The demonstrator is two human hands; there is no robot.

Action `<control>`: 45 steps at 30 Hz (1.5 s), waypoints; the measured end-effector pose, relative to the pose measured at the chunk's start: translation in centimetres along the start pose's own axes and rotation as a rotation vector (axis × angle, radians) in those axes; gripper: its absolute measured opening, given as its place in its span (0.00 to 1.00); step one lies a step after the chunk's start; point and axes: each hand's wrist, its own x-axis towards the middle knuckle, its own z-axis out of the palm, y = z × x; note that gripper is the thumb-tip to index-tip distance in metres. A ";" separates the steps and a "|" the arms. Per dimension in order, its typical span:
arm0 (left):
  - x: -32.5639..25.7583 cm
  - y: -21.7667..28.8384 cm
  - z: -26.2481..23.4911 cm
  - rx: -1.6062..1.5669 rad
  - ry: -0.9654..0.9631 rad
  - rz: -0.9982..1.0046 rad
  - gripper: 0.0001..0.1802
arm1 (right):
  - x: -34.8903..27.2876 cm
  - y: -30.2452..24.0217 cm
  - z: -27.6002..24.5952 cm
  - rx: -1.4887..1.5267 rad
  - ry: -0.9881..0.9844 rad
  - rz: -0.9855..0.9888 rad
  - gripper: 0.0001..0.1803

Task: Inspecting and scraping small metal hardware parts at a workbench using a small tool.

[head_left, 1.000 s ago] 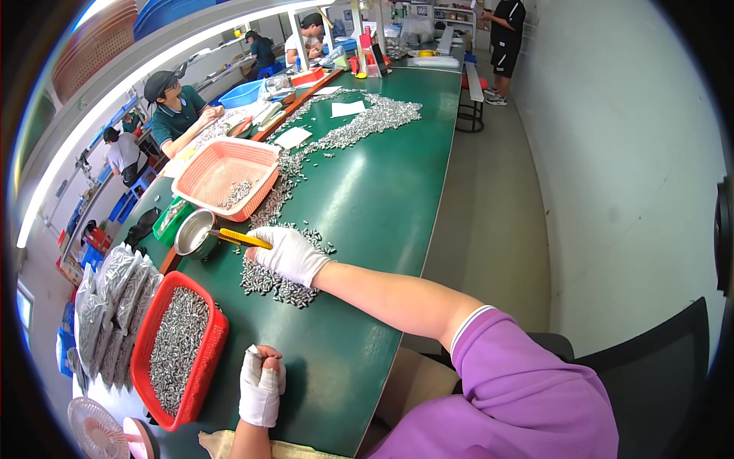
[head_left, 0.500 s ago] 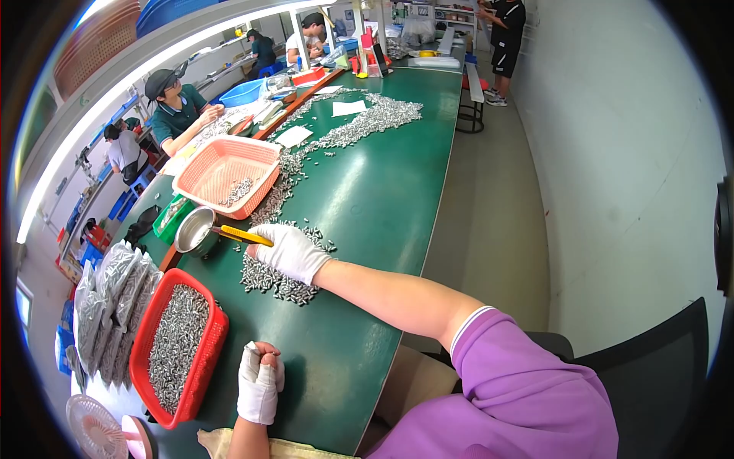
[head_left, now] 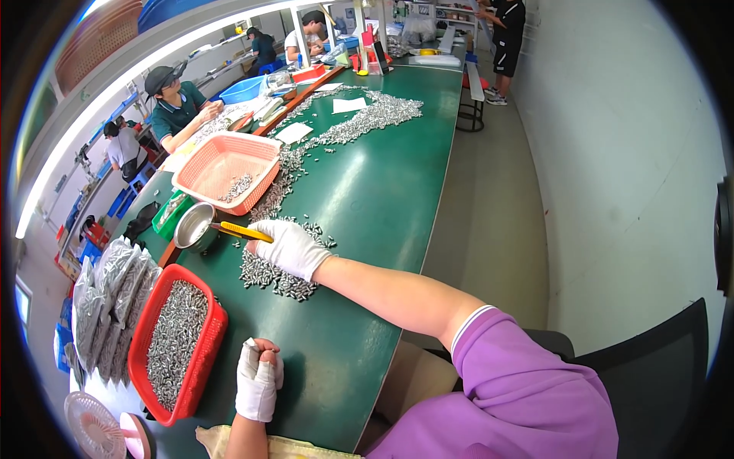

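Observation:
My right hand (head_left: pixel 287 249), in a white glove with a bare fingertip showing, is closed over a heap of small silvery metal pins (head_left: pixel 277 283). A slim yellow-and-black utility knife (head_left: pixel 248 232) sticks out from it toward the left, its far end by the rim of a round steel bowl (head_left: pixel 196 228). My left hand (head_left: pixel 258 380), gloved with bare fingertips, rests curled near the table's front edge; what it holds, if anything, is hidden. Left of it stands a red basket (head_left: pixel 215 336) full of similar metal pins (head_left: pixel 176 344).
A pink basket (head_left: pixel 264 180) with a few pins and a green tray (head_left: pixel 170 218) lie beyond the bowl. Filled clear bags (head_left: pixel 115 298) stack at left, above a pink fan (head_left: pixel 95 421). More pins (head_left: pixel 375 118) spread along the green table (head_left: pixel 367 222). Several people work farther off.
The whole picture has shifted very slightly. Both hands hold the same pose, and the utility knife stays beside the bowl.

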 end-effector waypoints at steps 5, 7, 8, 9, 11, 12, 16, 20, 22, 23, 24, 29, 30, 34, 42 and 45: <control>0.1 0.0 -0.1 0.009 -0.004 0.008 0.16 | -0.1 -0.3 -0.1 -0.076 0.004 -0.050 0.17; 0.0 -0.1 -0.1 0.002 -0.008 0.004 0.15 | -0.1 -0.3 -0.1 -0.100 0.000 -0.058 0.17; 0.0 -0.1 -0.1 0.006 -0.006 0.009 0.15 | -0.1 -0.3 -0.1 -0.097 -0.005 -0.065 0.17; 0.0 -0.1 -0.1 0.008 -0.004 0.013 0.15 | -0.1 -0.3 -0.1 -0.091 -0.011 -0.051 0.16; 0.1 -0.1 -0.1 0.013 -0.003 0.016 0.15 | -0.1 -0.2 0.0 -0.098 -0.004 -0.077 0.16; 0.1 -0.1 -0.1 0.013 0.002 0.013 0.15 | -0.1 -0.2 0.1 -0.102 -0.002 -0.058 0.16; 0.0 -0.2 -0.1 0.024 0.005 0.011 0.16 | -0.1 0.1 0.1 -0.122 0.005 -0.092 0.16; 0.0 -0.1 -0.1 0.025 0.005 0.021 0.17 | 0.0 0.3 0.2 -0.111 0.004 -0.094 0.17; 0.0 -0.1 0.0 0.018 0.002 0.012 0.18 | 0.0 0.3 0.2 -0.101 0.004 -0.095 0.17; 0.0 -0.1 0.0 0.020 0.005 0.018 0.18 | 0.0 0.3 0.2 -0.112 0.007 -0.104 0.17; 0.0 -0.1 0.0 0.020 0.003 0.021 0.18 | 0.0 0.3 0.2 -0.133 0.011 -0.087 0.17; 0.0 -0.1 0.0 0.021 0.004 0.015 0.17 | -0.1 0.2 0.1 -0.153 -0.008 -0.108 0.17; 0.0 -0.1 0.0 0.018 0.002 0.016 0.17 | -0.1 0.2 0.1 -0.165 -0.018 -0.086 0.17; 0.0 -0.1 -0.1 0.010 -0.005 0.020 0.16 | 0.0 0.1 0.1 -0.205 -0.010 -0.120 0.18; 0.0 -0.1 -0.1 0.017 -0.004 0.027 0.15 | -0.1 0.0 0.1 -0.219 -0.023 -0.096 0.17; 0.0 -0.1 -0.1 0.021 -0.001 0.024 0.14 | -0.1 0.1 0.1 -0.197 -0.022 -0.092 0.17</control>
